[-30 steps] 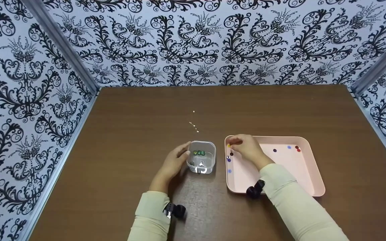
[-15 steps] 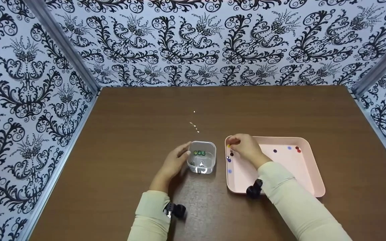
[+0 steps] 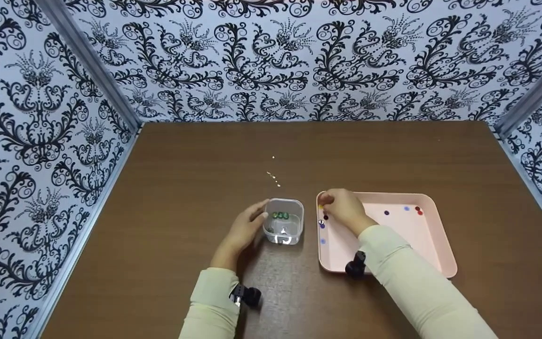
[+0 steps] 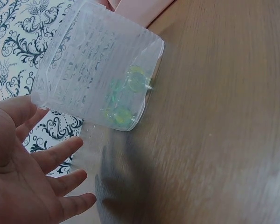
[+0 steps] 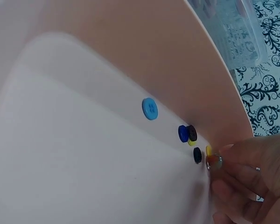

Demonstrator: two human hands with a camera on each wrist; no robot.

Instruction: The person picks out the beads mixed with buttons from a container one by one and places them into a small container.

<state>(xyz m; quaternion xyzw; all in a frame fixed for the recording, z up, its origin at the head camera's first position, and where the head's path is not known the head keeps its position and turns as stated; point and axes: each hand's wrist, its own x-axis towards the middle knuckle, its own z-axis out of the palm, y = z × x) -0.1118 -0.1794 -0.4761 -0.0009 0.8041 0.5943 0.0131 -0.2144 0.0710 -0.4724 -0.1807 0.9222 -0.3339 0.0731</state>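
My left hand [image 3: 244, 227] lies along the left side of a clear plastic container [image 3: 302, 220], touching its wall and rim. Its other fingers are spread loosely apart in the left wrist view. Green and yellowish glass marbles [image 4: 123, 116] show through the container's wall. In the far left corner of a pink tray [image 3: 445, 252], my right hand [image 3: 347, 209] pinches a glassy marble with an orange tint [image 5: 215, 162] between thumb and finger. Next to those fingertips is a yellow button [image 5: 208, 150]. A black button [image 5: 197, 155] lies close by.
Along the tray's left side are a dark blue button [image 5: 183, 133] and a light blue button [image 5: 150, 108]. Toward its far right lie a red button [image 3: 420, 213] and another light blue one [image 3: 406, 208]. Pale specks [image 3: 274, 177] mark the brown table [image 3: 195, 160] behind the container.
My right forearm has shifted very slightly left, with the fingers still in the tray's far left corner. The left hand and container hold their place.
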